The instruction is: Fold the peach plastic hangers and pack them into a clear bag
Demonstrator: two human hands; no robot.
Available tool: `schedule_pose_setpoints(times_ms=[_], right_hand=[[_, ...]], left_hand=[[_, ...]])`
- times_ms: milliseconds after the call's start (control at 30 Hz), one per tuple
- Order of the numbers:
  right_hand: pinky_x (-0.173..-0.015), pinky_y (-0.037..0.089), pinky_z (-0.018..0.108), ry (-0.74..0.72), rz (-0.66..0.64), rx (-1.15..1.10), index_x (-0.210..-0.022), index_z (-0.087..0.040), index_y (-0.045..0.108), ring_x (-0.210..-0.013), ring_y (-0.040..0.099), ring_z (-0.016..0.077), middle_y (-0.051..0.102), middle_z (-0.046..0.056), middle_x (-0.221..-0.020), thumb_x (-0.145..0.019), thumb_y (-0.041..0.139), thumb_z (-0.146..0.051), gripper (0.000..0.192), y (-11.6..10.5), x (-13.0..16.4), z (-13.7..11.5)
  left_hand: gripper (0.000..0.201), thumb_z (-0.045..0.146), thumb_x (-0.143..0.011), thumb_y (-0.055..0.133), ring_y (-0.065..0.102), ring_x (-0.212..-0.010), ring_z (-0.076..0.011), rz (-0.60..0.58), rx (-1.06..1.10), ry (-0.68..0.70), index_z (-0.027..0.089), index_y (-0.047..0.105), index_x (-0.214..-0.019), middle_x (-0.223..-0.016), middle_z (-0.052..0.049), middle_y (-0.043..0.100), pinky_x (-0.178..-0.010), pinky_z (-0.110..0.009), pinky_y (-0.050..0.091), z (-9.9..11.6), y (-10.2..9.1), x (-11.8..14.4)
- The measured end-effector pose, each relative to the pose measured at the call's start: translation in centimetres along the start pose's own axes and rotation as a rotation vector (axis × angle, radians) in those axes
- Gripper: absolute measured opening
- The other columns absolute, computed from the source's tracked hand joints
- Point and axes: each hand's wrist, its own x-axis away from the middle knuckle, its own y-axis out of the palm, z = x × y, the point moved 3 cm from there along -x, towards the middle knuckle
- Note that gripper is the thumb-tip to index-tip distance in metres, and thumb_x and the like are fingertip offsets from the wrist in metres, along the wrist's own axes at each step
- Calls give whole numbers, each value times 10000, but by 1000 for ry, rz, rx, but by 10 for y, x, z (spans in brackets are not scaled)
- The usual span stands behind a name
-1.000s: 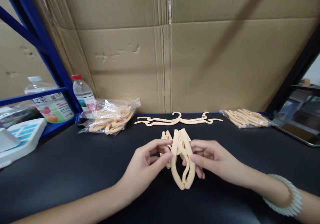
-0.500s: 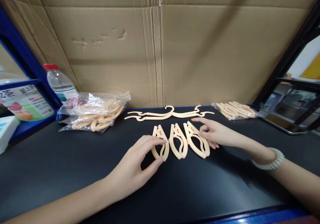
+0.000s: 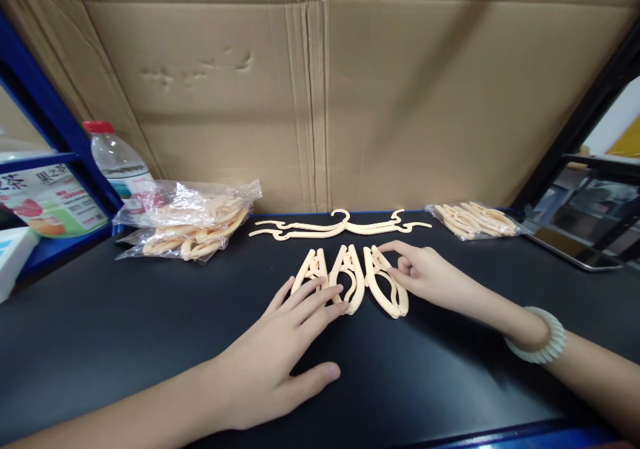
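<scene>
Three folded hangers (image 3: pixel 350 279), mid-desk (image 3: pixel 125 342), side by side in a row. Left hand (image 3: pixel 280 362) spread flat over the leftmost, steadying it; right hand (image 3: pixel 425 275), fingertips touching the rightmost, aligning it.

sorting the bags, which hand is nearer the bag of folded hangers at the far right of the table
Right. The right hand rests on the rightmost folded hanger, with the far-right bag of hangers just beyond it. The left hand lies flat on the leftmost folded hanger, farther off.

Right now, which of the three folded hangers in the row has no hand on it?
The middle hanger; the left hand covers the left one and the right hand touches the right one.
</scene>
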Motion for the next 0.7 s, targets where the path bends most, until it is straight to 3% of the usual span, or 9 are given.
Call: schedule_pose_setpoints(times_ms=[133,200,367,500,600,700], right_hand=[[-462,332,212,-13,29,-40,-1179,-178,565,-433,465,101,486,-77,-506,-871,504,-292,333,2,0,-3],[-466,349,215,-26,64,-61,-1161,-184,575,-440,471,103,501,-67,-525,-879,505,-323,322,1,-1,-4],[-532,433,250,-20,240,1,-1055,-183,612,-526,538,131,594,-11,-635,-865,489,-284,248,-15,-8,10],[-737,519,356,-47,312,97,-1061,-167,625,-810,636,218,681,92,-914,-856,445,-209,275,-26,-20,38],[-949,460,464,-152,321,211,-1104,-144,624,-1049,594,280,659,144,-1095,-865,415,-190,320,-25,-28,56],[-1056,379,499,-242,233,263,-1207,-158,576,-1218,503,287,603,132,-1242,-886,415,-211,364,-17,-34,65]], left_hand=[[508,329,-847,595,309,-1386,-310,151,60,-10,344,482,-1342,-1442,-22,463,-1138,-599,98,-2,3,1],[478,324,-855,584,319,-1380,-304,165,82,-12,340,501,-1326,-1439,-26,467,-1143,-588,111,-4,4,1],[367,282,-884,532,396,-1331,-267,299,142,0,292,565,-1250,-1362,-50,540,-1149,-511,220,-19,-7,-2],[238,291,-885,523,482,-1250,-249,434,250,-58,258,644,-1087,-1250,-59,606,-1082,-432,367,-35,-16,-6],[206,335,-877,531,525,-1203,-247,476,353,-154,239,661,-1004,-1210,-62,621,-1071,-435,378,-46,-17,-8],[216,357,-866,536,549,-1176,-249,488,442,-218,221,662,-977,-1187,-72,630,-1059,-443,389,-52,-16,-10]])
